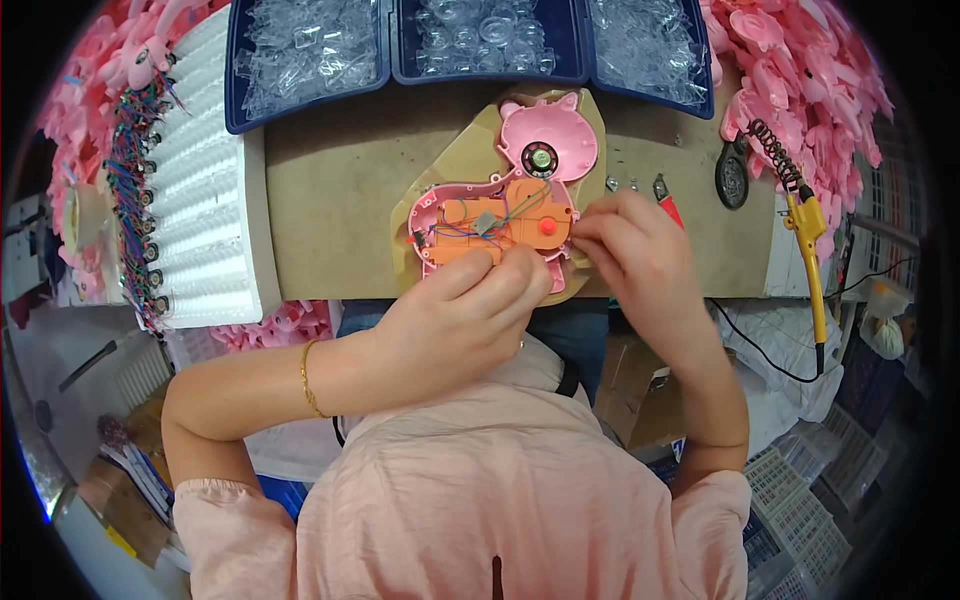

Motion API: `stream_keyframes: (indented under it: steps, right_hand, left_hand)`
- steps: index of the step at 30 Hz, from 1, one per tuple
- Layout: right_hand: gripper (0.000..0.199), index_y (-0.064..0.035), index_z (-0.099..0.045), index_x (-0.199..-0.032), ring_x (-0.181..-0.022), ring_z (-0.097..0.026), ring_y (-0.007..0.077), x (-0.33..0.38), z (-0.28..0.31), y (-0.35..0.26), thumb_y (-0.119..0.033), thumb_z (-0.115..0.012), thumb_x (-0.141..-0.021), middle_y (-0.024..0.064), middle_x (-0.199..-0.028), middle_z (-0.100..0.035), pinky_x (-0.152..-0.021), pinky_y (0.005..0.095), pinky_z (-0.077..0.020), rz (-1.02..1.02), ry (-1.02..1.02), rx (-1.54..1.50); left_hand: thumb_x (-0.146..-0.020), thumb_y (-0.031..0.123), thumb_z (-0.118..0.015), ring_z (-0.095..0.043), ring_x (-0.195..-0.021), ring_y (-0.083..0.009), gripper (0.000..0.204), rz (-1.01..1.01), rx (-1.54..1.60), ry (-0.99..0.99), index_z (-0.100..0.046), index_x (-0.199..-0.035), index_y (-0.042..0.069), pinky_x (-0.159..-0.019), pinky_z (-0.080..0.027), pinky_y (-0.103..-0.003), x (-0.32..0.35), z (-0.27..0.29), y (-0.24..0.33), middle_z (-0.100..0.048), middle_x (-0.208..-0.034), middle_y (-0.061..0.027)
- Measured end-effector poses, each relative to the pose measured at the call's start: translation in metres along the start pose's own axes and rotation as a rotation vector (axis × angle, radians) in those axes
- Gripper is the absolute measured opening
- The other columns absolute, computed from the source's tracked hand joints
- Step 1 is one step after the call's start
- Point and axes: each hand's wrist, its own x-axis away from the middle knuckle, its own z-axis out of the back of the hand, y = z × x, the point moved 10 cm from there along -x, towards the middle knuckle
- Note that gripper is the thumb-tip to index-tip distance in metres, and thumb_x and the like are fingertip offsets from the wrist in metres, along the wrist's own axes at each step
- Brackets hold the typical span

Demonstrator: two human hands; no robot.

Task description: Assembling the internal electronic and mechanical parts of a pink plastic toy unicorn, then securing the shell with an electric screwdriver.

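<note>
A pink plastic toy shell [423, 212], shaped like an animal with a round eared head, lies open in a tan holder [455, 160]. Inside its body sits an orange gearbox [535, 200] with a red knob, a small circuit board and thin coloured wires. A round black speaker [540, 159] rests in the head. My left hand [470, 320] has its fingers closed at the shell's near edge, and its fingertips are partly hidden. At the shell's right edge my right hand [645, 255] makes a pinch; whatever is between those fingertips is too small to tell.
Blue bins [390, 45] of clear plastic parts stand at the back. On the left, speakers with coloured wires [150, 200] line a white ridged tray [215, 180]. Pink shells [800, 80] pile up at both sides. A yellow soldering iron [808, 240] hangs at right, near a red-handled tool [668, 203].
</note>
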Motion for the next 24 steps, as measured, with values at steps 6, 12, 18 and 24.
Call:
stream_keyframes:
  steps: [6, 12, 18, 24]
  right_hand:
    - [0.013, -0.0004, -0.057, -0.082, -0.075, -0.057, 0.0268, -0.030, -0.007, 0.000, -0.006, -0.066, -0.073, 0.0102, -0.080, -0.055, -0.064, 0.0344, -0.0455, -0.005, -0.270, -0.039]
    - [0.019, 0.0002, -0.062, -0.091, -0.080, -0.059, 0.0156, -0.027, -0.001, 0.063, -0.008, -0.067, -0.075, 0.0071, -0.084, -0.061, -0.071, 0.0277, -0.0463, -0.412, -0.180, -0.480]
    - [0.020, -0.0049, -0.063, -0.093, -0.082, -0.059, 0.0277, -0.142, 0.015, 0.053, -0.013, -0.067, -0.076, 0.0094, -0.084, -0.063, -0.076, 0.0340, -0.0445, 0.196, 0.146, 0.244]
    - [0.015, -0.0082, -0.059, -0.089, -0.087, -0.057, 0.0286, -0.161, -0.040, 0.080, -0.010, -0.066, -0.075, 0.0075, -0.086, -0.058, -0.075, 0.0364, -0.0440, 0.248, -0.081, 0.150]
  left_hand:
    - [-0.062, 0.022, -0.055, -0.047, -0.097, -0.0202, 0.027, 0.052, 0.031, 0.089, -0.065, -0.079, 0.002, -0.076, -0.038, -0.028, 0.005, 0.001, -0.008, -0.054, -0.101, -0.0093]
    - [-0.063, 0.016, -0.055, -0.050, -0.104, -0.0198, 0.029, 0.087, 0.227, 0.156, -0.064, -0.086, 0.001, -0.080, -0.040, -0.031, 0.020, -0.006, -0.009, -0.054, -0.120, -0.0142]
    - [-0.070, 0.015, -0.053, -0.041, -0.124, -0.0241, 0.034, 0.099, 0.303, 0.054, -0.062, -0.101, 0.002, -0.097, -0.035, -0.036, 0.021, 0.003, -0.014, -0.041, -0.137, -0.0160]
    - [-0.070, 0.010, -0.056, -0.052, -0.104, -0.0321, 0.036, 0.484, 0.544, 0.207, -0.054, -0.106, 0.001, -0.089, -0.043, -0.041, 0.038, 0.049, -0.143, -0.054, -0.111, -0.0158]
